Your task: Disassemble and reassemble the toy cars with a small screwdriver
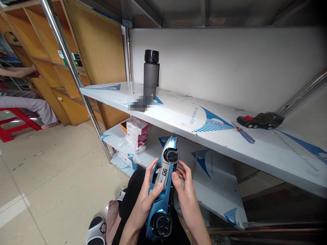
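Observation:
A blue and silver toy car (163,194), marked 06 on its side, is held over my lap between both hands. It is turned on its side, with its black wheels facing up and to the right. My left hand (146,199) wraps the body from the left, thumb across the silver door panel. On the other side, my right hand (185,187) grips the underside edge with bent fingers; some fingertips are hidden behind the car. On the shelf to the right lie a screwdriver (245,134) with a purple-grey handle and a dark toy truck (260,120) with a red part.
A dark water bottle (151,75) stands on the metal shelf (178,110), beside a blurred-out object (141,103). Stacked boxes (137,132) sit one level below. Metal posts (63,47) frame the rack. At far left, another person sits on a red stool (17,122) by wooden cubbies.

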The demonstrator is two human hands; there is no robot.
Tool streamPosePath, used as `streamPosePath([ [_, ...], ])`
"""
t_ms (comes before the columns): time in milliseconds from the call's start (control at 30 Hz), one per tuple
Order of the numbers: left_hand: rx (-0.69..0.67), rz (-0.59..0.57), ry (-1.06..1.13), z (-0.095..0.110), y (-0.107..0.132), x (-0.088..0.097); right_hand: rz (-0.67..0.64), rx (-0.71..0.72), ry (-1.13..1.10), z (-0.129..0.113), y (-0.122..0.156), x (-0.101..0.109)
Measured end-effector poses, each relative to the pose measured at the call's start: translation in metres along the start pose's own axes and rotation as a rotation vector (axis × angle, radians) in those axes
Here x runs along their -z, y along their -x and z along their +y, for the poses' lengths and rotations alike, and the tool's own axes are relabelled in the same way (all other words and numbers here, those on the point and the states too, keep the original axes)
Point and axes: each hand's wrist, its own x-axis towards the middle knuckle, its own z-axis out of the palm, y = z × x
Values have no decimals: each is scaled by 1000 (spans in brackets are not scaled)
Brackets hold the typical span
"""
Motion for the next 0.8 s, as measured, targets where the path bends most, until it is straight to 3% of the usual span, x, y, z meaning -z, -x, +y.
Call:
streamPosePath([
  [133,-3,11,34,-2,0,7,-35,-6,-53,0,1,-3],
  [300,26,141,34,-6,-1,8,6,-14,-66,4,0,-8],
  [800,-29,177,-53,0,-1,-19,20,7,-86,9,-7,-4],
])
